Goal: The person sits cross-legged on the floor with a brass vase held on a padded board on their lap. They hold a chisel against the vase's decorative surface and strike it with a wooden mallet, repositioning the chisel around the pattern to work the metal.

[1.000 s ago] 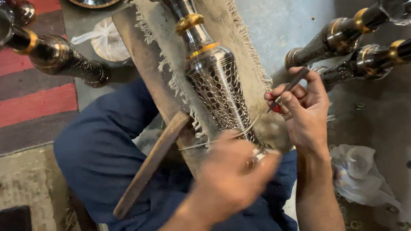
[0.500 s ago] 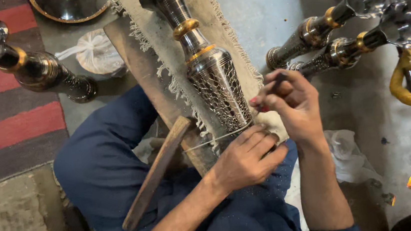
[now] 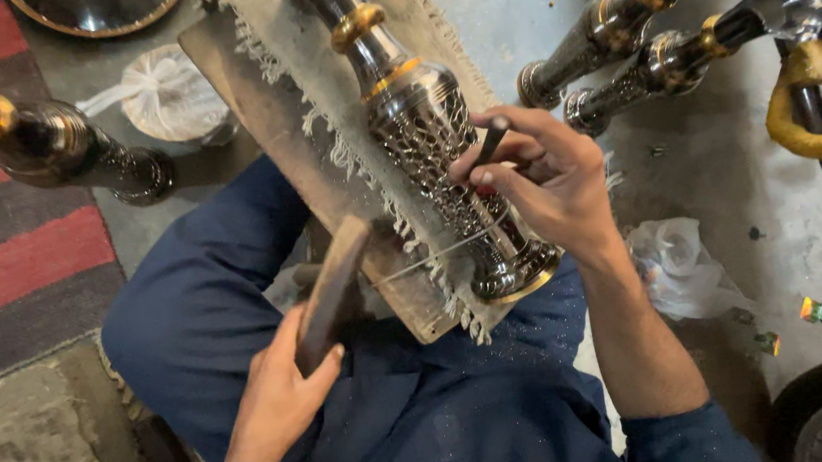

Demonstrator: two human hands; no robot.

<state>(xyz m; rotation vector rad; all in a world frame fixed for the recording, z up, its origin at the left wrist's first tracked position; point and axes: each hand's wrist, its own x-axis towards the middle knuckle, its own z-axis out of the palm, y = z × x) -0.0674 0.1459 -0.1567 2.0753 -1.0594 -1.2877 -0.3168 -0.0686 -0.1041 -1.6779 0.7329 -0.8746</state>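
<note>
1. The person's right hand [image 3: 537, 184] is pinched around a thin dark chisel [image 3: 493, 140], its tip set against the patterned body of a metal vase [image 3: 427, 134].
2. That vase lies on its side on a fringed cloth [image 3: 300, 66] spread over a wooden board [image 3: 248, 106] across the lap, its foot near the person and its gold-ringed neck pointing far.
3. The left hand [image 3: 277, 405] is clenched on a flat wooden mallet [image 3: 332, 294], held just left of the board's near end, apart from the vase.
4. A thin wire or cord crosses the vase near its foot.
5. On the floor to the far right lie two more vases [image 3: 635, 49]; another vase [image 3: 51, 145] lies far left, beside a tied white bag [image 3: 167, 99].
</note>
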